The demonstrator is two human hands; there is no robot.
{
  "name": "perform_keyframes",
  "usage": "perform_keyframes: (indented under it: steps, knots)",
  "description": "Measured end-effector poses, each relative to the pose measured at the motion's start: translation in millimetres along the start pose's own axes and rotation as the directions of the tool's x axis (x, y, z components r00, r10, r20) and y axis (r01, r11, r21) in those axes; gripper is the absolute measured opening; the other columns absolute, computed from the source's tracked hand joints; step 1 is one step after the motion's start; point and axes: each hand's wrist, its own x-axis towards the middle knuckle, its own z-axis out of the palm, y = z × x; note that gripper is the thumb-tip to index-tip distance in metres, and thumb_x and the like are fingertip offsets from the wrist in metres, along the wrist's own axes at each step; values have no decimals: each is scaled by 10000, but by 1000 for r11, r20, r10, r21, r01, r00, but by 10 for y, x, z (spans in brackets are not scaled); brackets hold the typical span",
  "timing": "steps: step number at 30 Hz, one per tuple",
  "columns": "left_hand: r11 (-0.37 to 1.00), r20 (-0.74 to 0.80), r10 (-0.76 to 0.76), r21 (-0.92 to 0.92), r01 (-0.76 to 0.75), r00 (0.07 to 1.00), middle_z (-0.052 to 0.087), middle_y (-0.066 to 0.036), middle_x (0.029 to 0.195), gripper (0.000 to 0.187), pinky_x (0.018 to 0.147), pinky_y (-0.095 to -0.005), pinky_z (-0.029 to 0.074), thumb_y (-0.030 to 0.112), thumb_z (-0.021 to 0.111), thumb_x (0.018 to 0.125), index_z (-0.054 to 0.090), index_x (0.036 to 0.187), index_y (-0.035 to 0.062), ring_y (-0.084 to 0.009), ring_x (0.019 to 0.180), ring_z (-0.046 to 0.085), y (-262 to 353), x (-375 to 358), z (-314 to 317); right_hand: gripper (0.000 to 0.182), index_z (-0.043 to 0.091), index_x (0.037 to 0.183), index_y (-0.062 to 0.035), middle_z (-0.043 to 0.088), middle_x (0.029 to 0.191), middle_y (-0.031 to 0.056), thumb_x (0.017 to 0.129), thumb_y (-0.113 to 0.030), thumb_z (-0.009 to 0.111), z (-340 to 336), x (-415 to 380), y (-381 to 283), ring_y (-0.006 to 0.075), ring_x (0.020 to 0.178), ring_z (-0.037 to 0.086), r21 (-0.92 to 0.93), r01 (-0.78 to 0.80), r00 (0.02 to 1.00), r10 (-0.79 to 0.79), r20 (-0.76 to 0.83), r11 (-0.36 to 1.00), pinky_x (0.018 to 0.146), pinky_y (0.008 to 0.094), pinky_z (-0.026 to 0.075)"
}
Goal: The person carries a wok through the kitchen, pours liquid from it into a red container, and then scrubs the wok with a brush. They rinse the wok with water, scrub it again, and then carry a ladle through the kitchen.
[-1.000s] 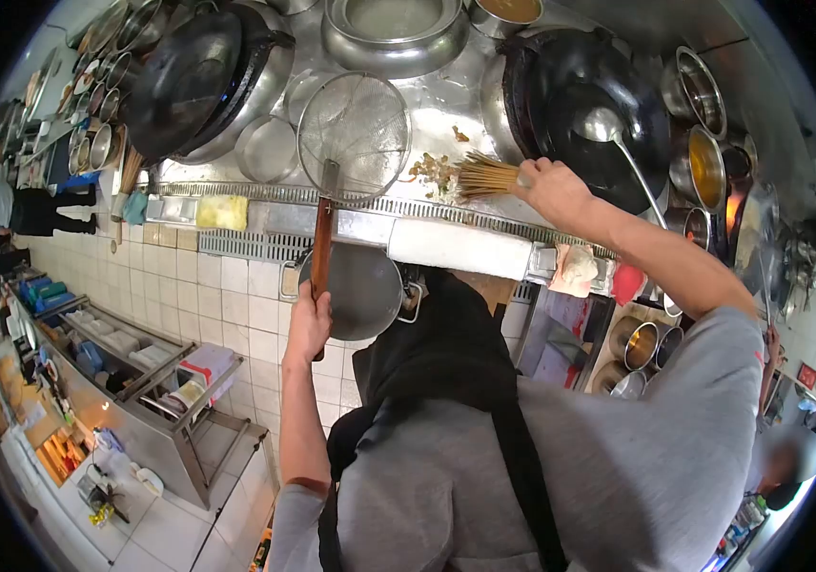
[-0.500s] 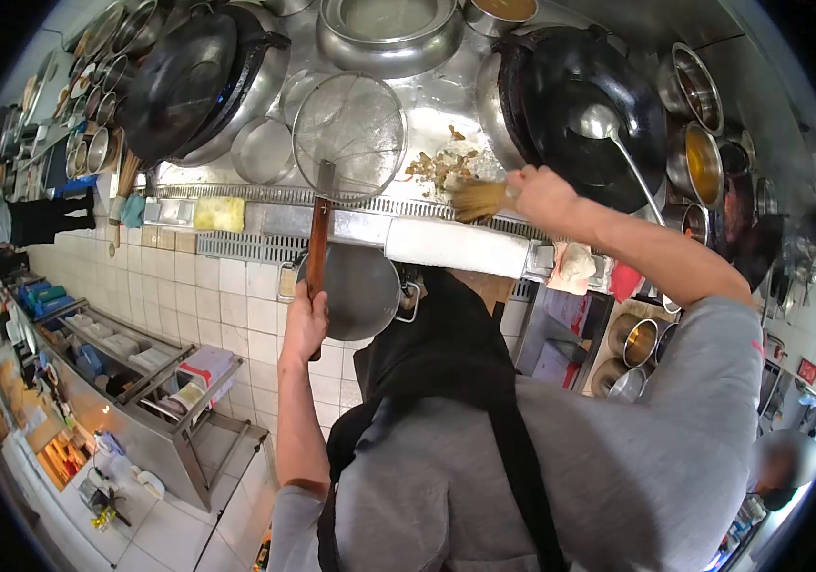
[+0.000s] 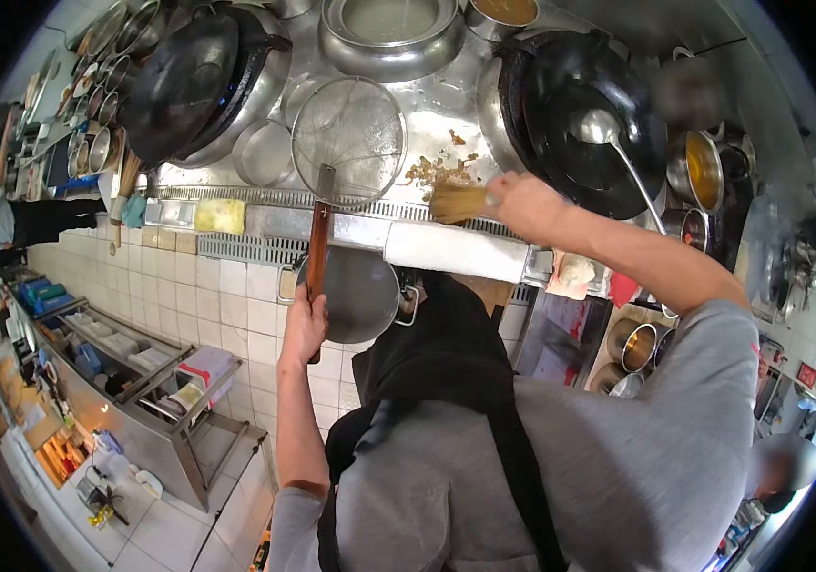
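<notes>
My left hand [image 3: 304, 329] is closed round the wooden handle of a wire-mesh strainer [image 3: 349, 133], whose round mesh hangs over the steel stove top's front edge. My right hand [image 3: 525, 205] grips a short bristle brush [image 3: 459, 202], its bristles down on the steel by the slotted drain. Brown food scraps [image 3: 441, 172] lie just beyond the bristles. To the right of them sits a black wok [image 3: 589, 114] with a steel ladle [image 3: 598, 127] in it. A rolled white cloth [image 3: 456, 248] lies along the near edge.
Another black wok [image 3: 182, 100] stands at the left, a large steel pot [image 3: 389, 48] at the back. Below the strainer is a two-handled pan [image 3: 362, 296]. A yellow sponge [image 3: 219, 216] rests on the edge. At far left another person [image 3: 46, 221] stands; a blurred head is at lower right.
My right hand and the brush have moved a little to the left along the drain. The strainer and my left hand are nearly unchanged. A blurred shape has appeared at the upper right.
</notes>
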Motion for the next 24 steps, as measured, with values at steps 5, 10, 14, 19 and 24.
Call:
perform_keyframes:
  steps: [5,10,14,19,24]
  knots:
    - [996,8,59,60,-60,998,524,-23,692,118,417,-299,390,121,533,1079,465,1093,25,-107,494,483,-143,60,-20,267,751,1088,-95,647,1120,124,829,-128,695,53,247,262,282,1029,660,-80,-58,998,60,24,995,800,380,562]
    - [998,5,59,29,-59,998,529,-22,688,105,418,-304,389,119,531,1079,461,1073,41,-108,495,486,-144,31,2,342,749,1169,-154,639,1140,116,837,-109,680,-35,160,118,282,1027,654,-108,8,984,11,178,994,794,375,560]
    - [996,-23,71,58,-70,997,522,-18,677,106,416,-304,383,113,534,1078,456,1077,42,-106,496,486,-156,47,20,336,765,1163,-168,647,1179,134,857,-85,655,-74,154,253,309,1068,665,-61,-78,989,85,119,995,795,420,574]
    - [997,-13,34,68,-33,999,534,-26,677,113,422,-304,388,97,546,1072,458,1090,27,-110,499,491,-151,26,-1,444,681,1273,-74,680,1169,188,830,-87,667,242,108,239,329,1005,714,87,-136,978,120,171,987,826,496,566]
    - [991,6,9,137,-10,1000,675,-247,813,209,631,-476,515,102,550,1049,493,1180,-51,-414,722,677,-142,18,-24,464,580,1303,48,669,1031,186,890,-142,674,-70,-496,-111,268,812,716,724,-622,724,573,385,299,688,457,616]
